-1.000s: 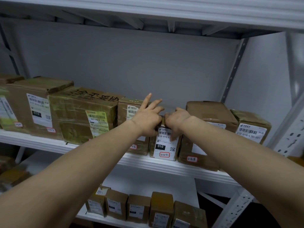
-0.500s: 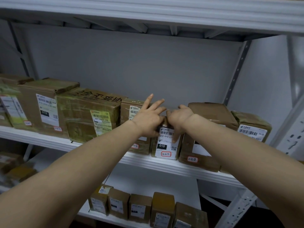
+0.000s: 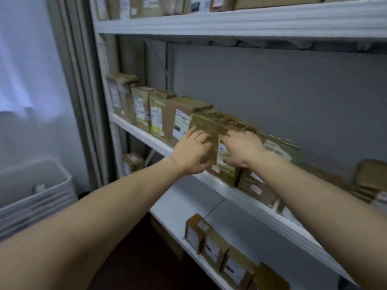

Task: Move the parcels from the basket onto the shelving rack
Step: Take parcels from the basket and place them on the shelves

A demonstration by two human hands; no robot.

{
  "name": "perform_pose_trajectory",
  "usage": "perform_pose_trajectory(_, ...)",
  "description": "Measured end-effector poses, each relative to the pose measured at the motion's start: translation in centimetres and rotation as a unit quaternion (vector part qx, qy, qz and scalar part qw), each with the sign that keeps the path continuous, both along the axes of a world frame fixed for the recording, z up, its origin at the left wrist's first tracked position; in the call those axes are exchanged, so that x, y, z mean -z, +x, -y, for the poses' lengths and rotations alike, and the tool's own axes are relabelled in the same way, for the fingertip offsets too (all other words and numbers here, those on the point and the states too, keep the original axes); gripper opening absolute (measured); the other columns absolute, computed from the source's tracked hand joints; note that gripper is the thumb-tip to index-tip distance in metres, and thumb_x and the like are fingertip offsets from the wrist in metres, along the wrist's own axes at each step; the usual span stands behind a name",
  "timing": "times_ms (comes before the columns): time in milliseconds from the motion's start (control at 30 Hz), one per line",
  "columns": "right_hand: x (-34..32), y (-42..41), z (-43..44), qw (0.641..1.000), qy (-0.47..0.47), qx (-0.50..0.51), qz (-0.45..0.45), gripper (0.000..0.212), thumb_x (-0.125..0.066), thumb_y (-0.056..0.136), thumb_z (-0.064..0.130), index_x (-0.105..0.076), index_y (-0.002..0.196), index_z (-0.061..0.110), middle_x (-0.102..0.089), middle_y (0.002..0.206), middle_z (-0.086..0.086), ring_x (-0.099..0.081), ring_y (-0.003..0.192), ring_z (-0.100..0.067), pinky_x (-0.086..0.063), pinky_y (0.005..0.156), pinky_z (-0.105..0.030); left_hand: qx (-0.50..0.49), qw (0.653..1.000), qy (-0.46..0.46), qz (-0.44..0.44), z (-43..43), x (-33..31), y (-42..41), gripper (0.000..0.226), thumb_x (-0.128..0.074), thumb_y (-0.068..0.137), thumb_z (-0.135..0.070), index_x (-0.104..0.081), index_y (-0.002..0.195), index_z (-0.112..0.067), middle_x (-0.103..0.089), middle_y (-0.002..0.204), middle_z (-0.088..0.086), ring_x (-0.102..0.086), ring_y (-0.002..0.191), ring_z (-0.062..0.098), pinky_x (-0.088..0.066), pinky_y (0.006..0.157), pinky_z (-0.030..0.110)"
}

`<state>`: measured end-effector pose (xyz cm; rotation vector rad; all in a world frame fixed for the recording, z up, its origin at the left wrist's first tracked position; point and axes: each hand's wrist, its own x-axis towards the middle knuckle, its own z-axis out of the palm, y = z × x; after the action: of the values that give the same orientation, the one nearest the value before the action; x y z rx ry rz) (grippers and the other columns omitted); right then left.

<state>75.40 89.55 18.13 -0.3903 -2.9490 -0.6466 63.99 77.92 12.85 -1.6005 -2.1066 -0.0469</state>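
Parcels (image 3: 184, 110): boxy taped cardboard, paper labels, at L hand (image 3: 191, 152), R hand (image 3: 240, 150).

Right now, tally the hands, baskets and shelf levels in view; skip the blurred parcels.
Hands: 2, left hand and right hand
Baskets: 1, white basket
Shelf levels: 3, top shelf, middle shelf, lower shelf
Total: 6
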Motion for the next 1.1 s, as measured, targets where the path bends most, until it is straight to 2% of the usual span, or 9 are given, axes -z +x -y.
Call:
perform_pose_trajectory(67,2.2,-2.8,2.6,0.998,-0.049,-0.015,0.019,0.053,-0.057,0.087,0.040,-0.045,0.132,0.015,-0.048,0.128,-0.009,-0.052,0.115,-0.030,-0.039,0.083,-0.033,-0.094,0.995,-0.007,0.042,3.9,1.8,-2.3,0.054,-0.059,0.083,-0.041,-0.055,0.131,-0.015,-0.041,0.143,0.010,-0.033,0.136,0.029,-0.013,0.117,0.044)
perform_pose_trajectory(133,4.4,-6.0,5.7,0.994,-0.091,-0.034,0.043,0.067,-0.058,0.086,0.045,-0.034,0.141,0.015,-0.041,0.137,-0.011,-0.049,0.120,-0.032,-0.041,0.089,-0.036,-0.167,0.981,-0.010,0.093,8.1,3.2,-4.5,0.061,-0.054,0.087,-0.045,-0.041,0.141,-0.021,-0.030,0.151,0.006,-0.023,0.141,0.025,-0.008,0.117,0.044)
perform_pose_trajectory(267,7.5,-13.2,12.8,0.983,-0.128,-0.098,0.083,0.071,-0.059,0.086,0.050,-0.033,0.143,0.016,-0.038,0.141,-0.011,-0.045,0.124,-0.032,-0.043,0.095,-0.038,-0.266,0.946,-0.012,0.184,16.6,6.3,-9.7,0.068,-0.056,0.085,-0.048,-0.033,0.145,-0.024,-0.030,0.150,0.006,-0.025,0.139,0.027,-0.015,0.114,0.053)
perform_pose_trajectory(433,11.7,-23.2,22.7,0.965,-0.152,-0.147,0.153,0.071,-0.056,0.087,0.053,-0.032,0.143,0.018,-0.033,0.146,-0.010,-0.044,0.126,-0.030,-0.044,0.097,-0.039,-0.361,0.900,-0.021,0.244,28.3,10.3,-17.0,0.076,-0.054,0.087,-0.050,-0.024,0.148,-0.016,-0.035,0.145,0.011,-0.032,0.135,0.030,-0.016,0.113,0.056)
perform_pose_trajectory(500,13.7,-26.8,26.4,0.956,-0.167,-0.173,0.170,0.069,-0.056,0.086,0.054,-0.034,0.141,0.018,-0.037,0.142,-0.008,-0.047,0.122,-0.029,-0.045,0.093,-0.037,-0.403,0.872,-0.024,0.275,33.0,11.9,-19.7,0.076,-0.055,0.085,-0.050,-0.027,0.146,-0.014,-0.040,0.141,0.012,-0.037,0.132,0.032,-0.019,0.112,0.056)
perform_pose_trajectory(600,16.4,-31.4,31.2,0.940,-0.181,-0.198,0.210,0.072,-0.056,0.087,0.055,-0.032,0.144,0.018,-0.036,0.143,-0.006,-0.044,0.126,-0.026,-0.043,0.096,-0.035,-0.458,0.831,-0.017,0.315,39.0,14.4,-23.4,0.069,-0.056,0.084,-0.047,-0.034,0.140,-0.013,-0.043,0.139,0.012,-0.039,0.130,0.033,-0.024,0.111,0.054)
perform_pose_trajectory(733,19.3,-38.2,35.5,0.925,-0.181,-0.217,0.256,0.076,-0.055,0.088,0.054,-0.026,0.148,0.019,-0.031,0.148,-0.006,-0.040,0.132,-0.026,-0.039,0.103,-0.035,-0.509,0.785,-0.022,0.352,44.5,17.3,-28.2,0.073,-0.054,0.087,-0.047,-0.027,0.145,-0.013,-0.037,0.145,0.012,-0.035,0.133,0.034,-0.022,0.113,0.053)
perform_pose_trajectory(833,21.6,-43.7,38.4,0.913,-0.176,-0.236,0.283,0.072,-0.057,0.087,0.054,-0.032,0.145,0.019,-0.035,0.145,-0.006,-0.042,0.129,-0.026,-0.040,0.102,-0.035,-0.542,0.749,-0.036,0.379,47.4,19.8,-31.9,0.073,-0.053,0.088,-0.045,-0.025,0.147,-0.013,-0.036,0.146,0.012,-0.035,0.134,0.034,-0.024,0.113,0.050)
perform_pose_trajectory(1100,27.5,-61.5,44.1,0.866,-0.222,-0.265,0.362,0.066,-0.059,0.087,0.047,-0.035,0.142,0.020,-0.040,0.142,-0.005,-0.045,0.126,-0.023,-0.045,0.099,-0.038,-0.621,0.654,-0.038,0.430,53.4,23.4,-43.1,0.060,-0.055,0.090,-0.040,-0.035,0.140,-0.013,-0.044,0.138,0.010,-0.046,0.125,0.031,-0.041,0.098,0.042)
